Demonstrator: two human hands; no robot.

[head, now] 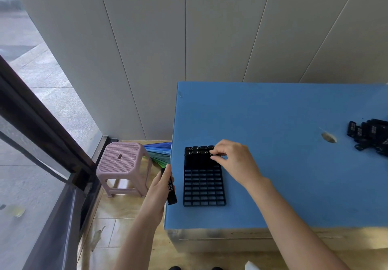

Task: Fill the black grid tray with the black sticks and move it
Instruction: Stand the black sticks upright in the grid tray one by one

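The black grid tray [204, 187] lies on the blue table [283, 164] near its left edge. Several black sticks [196, 154] stand upright in its far two rows; the cells nearer to me look empty. My right hand [233, 160] is over the tray's far right corner, its fingertips pinching a black stick [217, 155] at a cell there. My left hand [161, 185] is just left of the tray at the table's edge and grips one or more black sticks [171, 192], whose lower ends stick out below the palm.
A pile of loose black sticks [369, 135] lies at the table's far right. A small gouge [329, 137] marks the tabletop near it. A pink plastic stool [122, 164] and a folded umbrella [160, 151] stand on the floor to the left, beside a glass door.
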